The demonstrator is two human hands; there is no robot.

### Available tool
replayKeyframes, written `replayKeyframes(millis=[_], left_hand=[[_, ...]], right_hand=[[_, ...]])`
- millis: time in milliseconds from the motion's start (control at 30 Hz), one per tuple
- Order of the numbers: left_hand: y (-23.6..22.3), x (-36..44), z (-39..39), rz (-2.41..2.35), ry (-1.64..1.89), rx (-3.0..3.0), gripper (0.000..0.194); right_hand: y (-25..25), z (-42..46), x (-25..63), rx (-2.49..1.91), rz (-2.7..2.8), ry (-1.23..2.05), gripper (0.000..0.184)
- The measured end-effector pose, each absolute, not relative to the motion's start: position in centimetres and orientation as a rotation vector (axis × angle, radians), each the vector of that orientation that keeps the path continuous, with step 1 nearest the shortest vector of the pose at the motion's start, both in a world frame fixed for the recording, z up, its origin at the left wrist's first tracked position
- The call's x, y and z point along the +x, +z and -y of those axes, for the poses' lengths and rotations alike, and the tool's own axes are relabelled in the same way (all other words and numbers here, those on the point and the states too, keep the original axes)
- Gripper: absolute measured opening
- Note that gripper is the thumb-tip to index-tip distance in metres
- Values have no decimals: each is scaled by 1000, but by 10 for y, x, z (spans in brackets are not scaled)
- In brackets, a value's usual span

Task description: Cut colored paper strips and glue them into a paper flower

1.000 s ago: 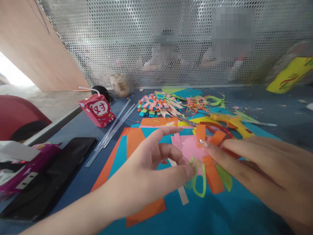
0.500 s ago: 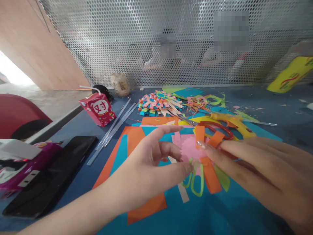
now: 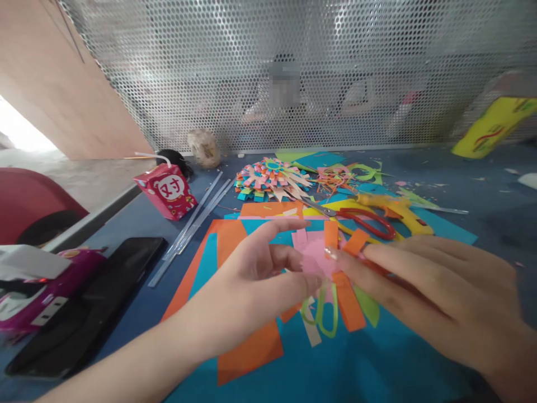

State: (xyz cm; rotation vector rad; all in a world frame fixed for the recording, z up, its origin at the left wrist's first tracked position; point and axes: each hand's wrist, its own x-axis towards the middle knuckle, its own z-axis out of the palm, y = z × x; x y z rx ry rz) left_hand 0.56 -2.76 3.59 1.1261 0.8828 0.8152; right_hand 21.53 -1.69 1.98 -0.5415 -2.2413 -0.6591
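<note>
A pink paper disc (image 3: 315,253) with a jagged edge carries orange strips (image 3: 349,302), light-green paper loops (image 3: 328,310) and a green strip (image 3: 367,305) around its rim. My left hand (image 3: 255,274) pinches the disc's left edge between thumb and curled fingers, its index finger stretched out above. With fingers extended and apart, my right hand (image 3: 432,291) lies over the disc's right side. Its index fingertip presses on the upper orange strip (image 3: 331,234); its thumb is hidden. Beneath lie blue (image 3: 335,369) and orange paper sheets (image 3: 251,358).
Behind the hands lie red-handled scissors (image 3: 364,218), a yellow glue gun (image 3: 403,212), a fringed paper flower (image 3: 271,176) and paper scraps (image 3: 335,178). Clear glue sticks (image 3: 188,229), a drink carton (image 3: 168,190) and a phone (image 3: 92,302) are at left. A perforated metal panel (image 3: 235,67) stands behind.
Both hands and the pink disc have shifted slightly left together. The left hand's pinch and the right index finger's contact look the same.
</note>
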Motion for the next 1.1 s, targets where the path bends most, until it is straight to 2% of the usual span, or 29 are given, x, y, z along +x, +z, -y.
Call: replayKeyframes(millis=[167, 300, 433, 533, 600, 667, 767, 900, 1000, 1100], left_hand=[[37, 8, 29, -938, 822, 1170, 56], [39, 10, 26, -948, 822, 1125, 56], [39, 9, 22, -929, 794, 1070, 52], [36, 8, 20, -963, 798, 1047, 49], [34, 8, 19, -967, 807, 1045, 53], [31, 8, 17, -977, 818, 1043, 57], [27, 5, 9, -1046, 829, 1073, 46], [24, -3, -2, -1059, 965, 1166, 45], [24, -3, -4, -1016, 1087, 1187, 39], [23, 3, -2, -937, 1107, 1168, 45]], right_hand=[[20, 16, 215, -541, 2212, -565, 23], [21, 13, 214, -544, 2208, -630, 16], [20, 9, 214, -489, 2282, -775, 21], [17, 6, 215, -487, 2320, -751, 22], [14, 4, 214, -558, 2357, -560, 23], [12, 2, 211, -632, 2376, -178, 24], [10, -2, 203, -713, 2254, 351, 19], [8, -6, 194, -893, 2074, 722, 33], [4, -10, 193, -1010, 1962, 970, 37], [0, -12, 194, -1074, 1887, 1129, 38]])
